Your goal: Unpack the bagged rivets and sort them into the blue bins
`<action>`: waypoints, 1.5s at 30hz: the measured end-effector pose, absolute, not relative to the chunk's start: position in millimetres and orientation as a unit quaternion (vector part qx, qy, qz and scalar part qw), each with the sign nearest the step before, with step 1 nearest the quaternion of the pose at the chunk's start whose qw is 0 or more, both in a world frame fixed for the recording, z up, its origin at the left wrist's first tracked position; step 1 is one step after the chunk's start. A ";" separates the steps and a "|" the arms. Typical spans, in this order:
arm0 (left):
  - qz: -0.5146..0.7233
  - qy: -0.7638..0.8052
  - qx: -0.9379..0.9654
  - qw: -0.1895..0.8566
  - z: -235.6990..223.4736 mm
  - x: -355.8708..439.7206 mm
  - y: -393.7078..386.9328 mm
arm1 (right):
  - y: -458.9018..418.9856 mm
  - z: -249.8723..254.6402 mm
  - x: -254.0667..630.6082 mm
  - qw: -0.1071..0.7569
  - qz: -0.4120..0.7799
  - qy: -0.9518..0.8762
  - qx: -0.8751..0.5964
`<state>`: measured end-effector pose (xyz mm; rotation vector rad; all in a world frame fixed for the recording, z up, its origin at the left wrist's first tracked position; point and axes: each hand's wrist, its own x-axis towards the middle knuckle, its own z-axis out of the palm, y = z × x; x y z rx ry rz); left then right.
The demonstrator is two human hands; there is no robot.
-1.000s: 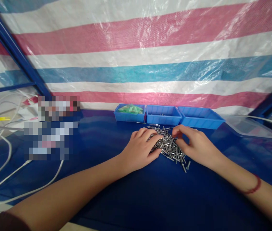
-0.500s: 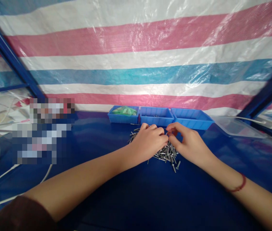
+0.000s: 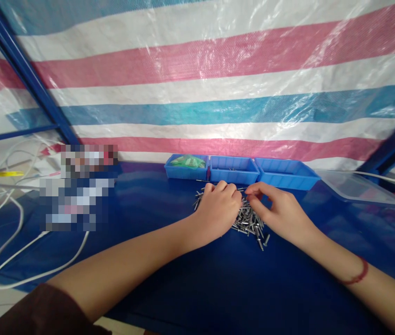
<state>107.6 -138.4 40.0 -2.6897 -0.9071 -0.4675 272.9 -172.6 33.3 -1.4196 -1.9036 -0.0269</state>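
Blue plastic bins (image 3: 234, 177) stand in a row along the back edge of the surface (image 3: 197, 284), before a striped sheet (image 3: 197, 111). Your left bin (image 3: 186, 173) holds a green packet (image 3: 188, 161); the middle bin (image 3: 218, 177) has a few thin metal pieces (image 3: 231, 169) inside; the right bin (image 3: 286, 180) shows you its ribbed inner wall. Toward the back right corner lies a clear plastic tray (image 3: 354, 186).

Your metal rivets (image 3: 249, 222) lie in a loose pile in front of the bins, between and under your hands. Your left hand (image 3: 218, 209) arches over the pile's left part, fingers curled under; you cannot tell what they grip. Your right hand (image 3: 281, 209) is at the pile's right side, thumb and forefinger bent toward each other; whether they pinch a rivet is unclear.

Blue surface runs from the pile to the front edge between your forearms. White cables (image 3: 21, 214) trail over the left side.
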 end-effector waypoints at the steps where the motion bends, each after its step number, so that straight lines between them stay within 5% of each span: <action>1: -0.167 -0.313 -0.926 0.128 39.2 106.5 -138.1 | -173.2 33.5 272.3 0.379 -0.005 -0.740 -0.556; 19: -0.259 -0.328 -0.908 0.035 39.2 102.8 -136.9 | -176.3 33.1 267.2 0.398 0.014 -0.729 -0.556; 26: -0.353 -0.360 -0.850 -0.150 43.2 91.3 -146.8 | -181.5 35.9 253.3 0.497 0.234 -0.653 -0.521; 34: -0.449 -0.326 -0.803 -0.218 34.0 89.5 -155.3 | -190.3 37.3 239.1 0.570 0.381 -0.544 -0.483; 45: -0.431 -0.313 -0.790 -0.302 35.0 87.7 -156.6 | -191.5 38.5 242.5 0.541 0.250 -0.640 -0.484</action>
